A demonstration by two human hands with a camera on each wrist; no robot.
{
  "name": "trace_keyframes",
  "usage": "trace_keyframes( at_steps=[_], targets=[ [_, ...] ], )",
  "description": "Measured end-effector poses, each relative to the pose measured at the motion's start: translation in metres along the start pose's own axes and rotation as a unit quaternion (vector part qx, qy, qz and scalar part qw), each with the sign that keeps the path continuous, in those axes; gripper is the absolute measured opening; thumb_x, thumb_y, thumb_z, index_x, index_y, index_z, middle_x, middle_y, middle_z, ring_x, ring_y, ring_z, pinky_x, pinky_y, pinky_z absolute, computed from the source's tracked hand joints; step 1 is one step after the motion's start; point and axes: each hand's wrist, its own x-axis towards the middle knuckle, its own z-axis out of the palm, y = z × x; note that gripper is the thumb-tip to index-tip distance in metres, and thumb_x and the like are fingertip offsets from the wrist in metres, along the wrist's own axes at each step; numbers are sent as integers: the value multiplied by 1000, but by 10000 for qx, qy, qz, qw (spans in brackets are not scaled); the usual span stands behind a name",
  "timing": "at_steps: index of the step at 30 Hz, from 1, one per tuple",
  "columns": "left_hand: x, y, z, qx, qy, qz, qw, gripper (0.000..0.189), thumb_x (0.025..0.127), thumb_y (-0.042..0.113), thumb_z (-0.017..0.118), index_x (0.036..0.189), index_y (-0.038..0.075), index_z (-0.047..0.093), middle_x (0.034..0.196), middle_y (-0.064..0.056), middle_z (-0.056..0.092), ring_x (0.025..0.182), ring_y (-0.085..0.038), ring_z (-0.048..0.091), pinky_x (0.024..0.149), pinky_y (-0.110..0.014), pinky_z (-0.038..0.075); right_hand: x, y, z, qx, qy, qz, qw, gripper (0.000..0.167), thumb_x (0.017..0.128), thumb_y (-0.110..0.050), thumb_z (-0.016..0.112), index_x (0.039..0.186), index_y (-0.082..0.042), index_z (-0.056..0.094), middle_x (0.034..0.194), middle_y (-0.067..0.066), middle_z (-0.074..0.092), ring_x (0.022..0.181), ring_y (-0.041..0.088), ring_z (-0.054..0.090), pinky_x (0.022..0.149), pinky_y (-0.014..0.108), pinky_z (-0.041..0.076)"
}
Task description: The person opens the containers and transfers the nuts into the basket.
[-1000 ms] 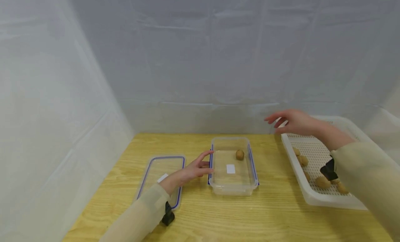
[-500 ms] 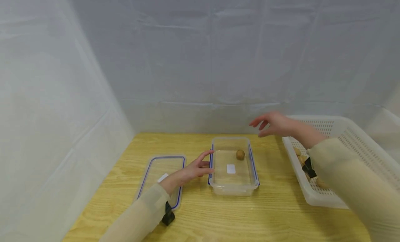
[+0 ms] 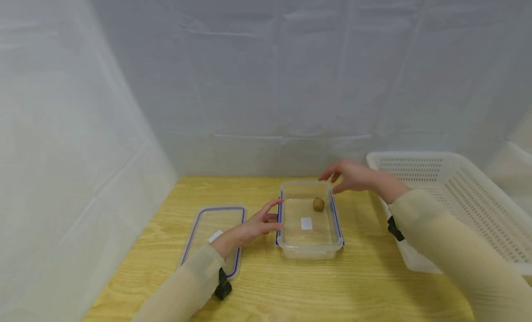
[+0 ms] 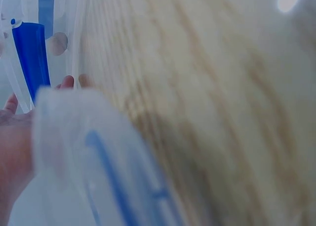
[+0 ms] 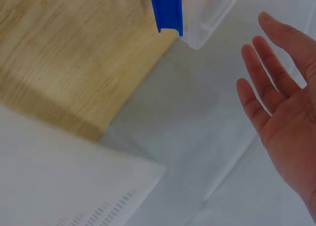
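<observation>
A clear plastic food box with blue side latches sits on the wooden table, a white label on its bottom. Inside, toward the back right, lies one small round brown thing like a small potato. At the box's left side my left hand rests with thumb and fingers spread along the edge. My right hand hovers by the back right corner, fingers apart; the right wrist view shows the palm holding nothing. Left of the box lies its clear lid with a blue seal, partly under my left forearm.
On the right stands a white perforated basket, partly covered by my right sleeve. A blue latch shows up close in the left wrist view. Pale sheeting walls off the back and sides.
My right hand has moved left from above the basket's edge to the box's back right corner, and my forearm now hides the brown things in the basket. The left hand stays put.
</observation>
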Motion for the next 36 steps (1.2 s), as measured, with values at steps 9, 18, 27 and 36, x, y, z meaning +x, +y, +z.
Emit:
trace_keyframes(
  at_steps=[9,18,27,36],
  targets=[
    [-2,1,-1,-10,-27,9,10000,71,97,18,60,155,25,19,150,-30,28,138,-42,27,105,-63,24,14,-2,17,-253,-336,39,9991,41,84,6,70,124,2,63,125,18,61,108,37,59,86,41,50],
    [-2,1,0,20,-49,-25,10000,71,98,18,59,156,23,18,149,-30,29,137,-42,29,105,-62,25,28,4,36,-25,-570,234,9981,44,79,13,65,123,7,61,125,21,60,109,42,57,83,38,52],
    [-2,1,2,-3,-57,-33,10000,73,97,18,60,156,22,18,149,-30,29,138,-42,28,105,-63,25,30,16,50,-258,-680,435,9964,43,80,12,64,122,7,62,123,19,62,103,38,62,81,35,53],
    [1,1,1,34,-24,-24,10000,72,98,16,59,156,20,18,149,-30,29,138,-42,28,105,-63,25,32,19,56,-627,-553,455,9955,40,79,7,66,119,4,65,119,16,64,102,33,63,83,38,51]
  ],
)
